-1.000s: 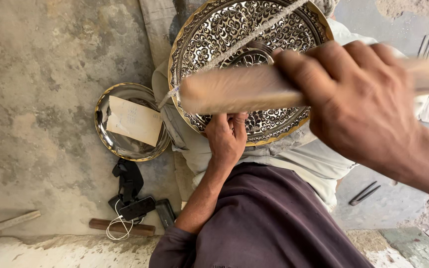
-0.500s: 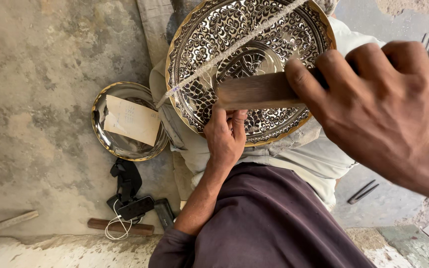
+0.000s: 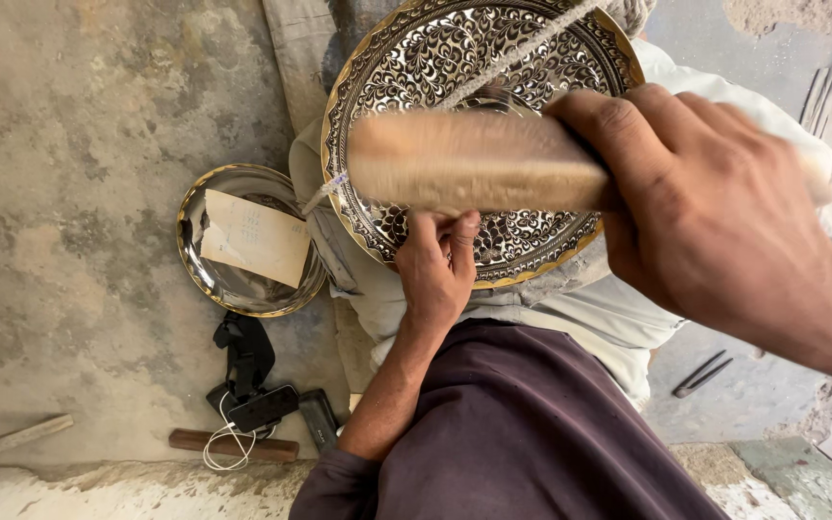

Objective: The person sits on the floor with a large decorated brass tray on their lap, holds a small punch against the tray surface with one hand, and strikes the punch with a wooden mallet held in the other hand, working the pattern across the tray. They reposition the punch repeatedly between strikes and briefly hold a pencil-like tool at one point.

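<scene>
Right hand (image 3: 724,231) closed around a blurred wooden mallet (image 3: 474,162) above the engraved plate (image 3: 416,67); left hand (image 3: 435,270) grips the plate's lower rim.

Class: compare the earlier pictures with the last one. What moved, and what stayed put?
The right hand swung its wooden mallet back and forth over the engraved tray; it is now blurred across the tray's middle. The left hand kept its place on the tray. The small dish with paper and the floor tools stayed.
</scene>
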